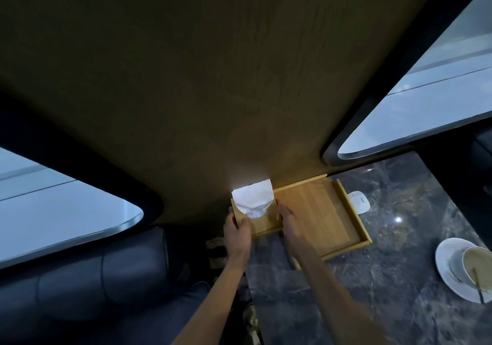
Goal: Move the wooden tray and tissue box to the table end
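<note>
A wooden tissue box (266,220) with a white tissue (254,200) sticking up out of it stands at the far end of the dark marble table, against the wood-panelled wall. My left hand (237,234) grips its left side and my right hand (291,220) grips its right side. Right beside it, touching the wall, lies the flat wooden tray (327,211) with a low rim; nothing lies in it. My right forearm crosses the tray's near left corner.
The dark marble table (386,278) runs toward me. A small white device (359,202) lies just past the tray's right rim. A white cup on a saucer (466,267) with a spoon stands at the right edge. A dark leather seat (106,278) is to the left.
</note>
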Demonstrator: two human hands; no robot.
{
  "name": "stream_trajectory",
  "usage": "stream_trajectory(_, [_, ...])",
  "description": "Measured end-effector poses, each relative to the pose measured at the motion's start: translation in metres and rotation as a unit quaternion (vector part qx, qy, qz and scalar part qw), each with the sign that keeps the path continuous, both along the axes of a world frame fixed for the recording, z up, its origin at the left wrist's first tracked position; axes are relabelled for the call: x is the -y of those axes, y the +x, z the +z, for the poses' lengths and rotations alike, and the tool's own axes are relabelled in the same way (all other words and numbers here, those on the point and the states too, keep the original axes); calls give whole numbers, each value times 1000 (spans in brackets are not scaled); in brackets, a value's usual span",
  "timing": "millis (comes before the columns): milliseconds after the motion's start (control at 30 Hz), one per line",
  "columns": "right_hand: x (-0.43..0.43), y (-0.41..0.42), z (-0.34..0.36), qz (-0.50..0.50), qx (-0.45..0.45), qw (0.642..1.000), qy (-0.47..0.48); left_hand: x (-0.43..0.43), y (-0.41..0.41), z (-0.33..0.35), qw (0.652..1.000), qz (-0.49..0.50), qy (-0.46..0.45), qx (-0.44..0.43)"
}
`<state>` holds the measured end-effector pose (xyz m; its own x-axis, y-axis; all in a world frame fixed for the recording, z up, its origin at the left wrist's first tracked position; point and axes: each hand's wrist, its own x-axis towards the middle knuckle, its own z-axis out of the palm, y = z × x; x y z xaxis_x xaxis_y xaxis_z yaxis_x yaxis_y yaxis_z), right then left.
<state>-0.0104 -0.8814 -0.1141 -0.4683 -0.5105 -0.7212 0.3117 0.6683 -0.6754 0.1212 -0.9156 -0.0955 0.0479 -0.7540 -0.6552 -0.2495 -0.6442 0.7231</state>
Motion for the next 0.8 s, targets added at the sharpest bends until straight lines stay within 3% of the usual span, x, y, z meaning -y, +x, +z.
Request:
stream_trajectory(233, [-6, -3, 3, -24, 6, 997, -68, -4, 8, 12, 997, -17, 3, -70])
stream_trajectory(400, [-55, -4, -7, -127, -123, 978, 109, -21, 4, 21, 999, 31, 20, -33])
stream_trajectory(467, [-72, -10, -13, -274, -66, 955, 95, -29, 1, 22, 999, 10, 29, -44])
stream_trajectory(533, [-84, -11, -17, -369, 54, 928, -1, -37, -1, 20, 998, -27, 21, -60])
stream_trajectory(633, [-98, -9, -12, -377, 154, 909, -88, -38, 2, 19, 996, -50, 18, -68])
stream_trajectory(733, [-114, -11, -7, -345, 158, 918, -112, -37, 12, 21, 995, -69, 26, -74])
stream_trajectory(800, [-133, -7, 5, -285, 117, 945, -106, -40, 18, 29, 992, -109, 32, -48])
